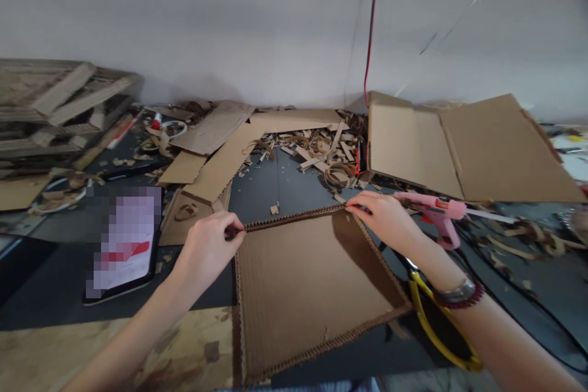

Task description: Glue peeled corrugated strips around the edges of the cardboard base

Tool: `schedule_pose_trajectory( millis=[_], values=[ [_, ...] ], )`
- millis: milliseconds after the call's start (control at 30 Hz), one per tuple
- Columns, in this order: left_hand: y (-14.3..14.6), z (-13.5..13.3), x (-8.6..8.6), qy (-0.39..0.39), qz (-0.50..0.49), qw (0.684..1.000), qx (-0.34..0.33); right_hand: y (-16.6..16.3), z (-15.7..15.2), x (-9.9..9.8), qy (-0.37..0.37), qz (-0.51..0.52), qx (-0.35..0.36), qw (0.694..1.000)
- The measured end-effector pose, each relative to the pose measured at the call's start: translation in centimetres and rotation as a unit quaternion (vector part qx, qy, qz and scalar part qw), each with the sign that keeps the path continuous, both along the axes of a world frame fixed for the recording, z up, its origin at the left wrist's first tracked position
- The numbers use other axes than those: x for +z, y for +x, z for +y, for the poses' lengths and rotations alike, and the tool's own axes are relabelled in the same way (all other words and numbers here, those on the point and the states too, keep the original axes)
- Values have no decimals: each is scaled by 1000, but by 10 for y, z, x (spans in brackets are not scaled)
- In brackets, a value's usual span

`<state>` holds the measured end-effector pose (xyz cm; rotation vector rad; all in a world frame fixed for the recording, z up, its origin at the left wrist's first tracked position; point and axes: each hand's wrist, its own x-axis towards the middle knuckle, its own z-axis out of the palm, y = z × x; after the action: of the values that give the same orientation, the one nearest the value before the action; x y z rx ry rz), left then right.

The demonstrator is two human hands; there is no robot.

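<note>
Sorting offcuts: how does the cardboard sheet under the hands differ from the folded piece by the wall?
The cardboard sheet lies on the bench; the folded cardboard piece stands tilted near the wall. The folded piece has crease lines, the sheet shows none. The left hand and right hand hold the sheet's far edge, not the folded piece. Both are corrugated cardboard.

A pink hot glue gun [441, 211] lies near yellow-handled scissors [425, 331].
</note>
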<state>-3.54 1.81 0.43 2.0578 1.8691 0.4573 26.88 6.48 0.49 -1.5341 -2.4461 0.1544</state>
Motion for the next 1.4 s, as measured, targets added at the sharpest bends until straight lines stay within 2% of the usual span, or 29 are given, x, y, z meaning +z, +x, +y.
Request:
schedule_pose_trajectory(
  millis=[133, 300, 567, 833, 1033, 1400],
  values=[
    [-3, 2, -5, -14, -72, 997, 18, -2, 3, 0, -1, -5, -16, 1000],
    [-4, 5, -6, -26, -97, 995, 18, -3, 9, -2, 0, -4, -28, 1000],
    [-4, 5, -5, -23, -110, 994, 16, -9, 6, -1, 14, -25, -29, 999],
    [3, 0, -3, -15, -107, 993, 46, -8, -1, -9, 32, -8, -20, 999],
    [1, -2, -5, -12, -93, 995, 35, -6, 0, -13, 43, 18, -70, 997],
    [-1, 2, -9, -5, -90, 995, 31, -5, -1, -8, 16, 49, -94, 994]
  ],
)
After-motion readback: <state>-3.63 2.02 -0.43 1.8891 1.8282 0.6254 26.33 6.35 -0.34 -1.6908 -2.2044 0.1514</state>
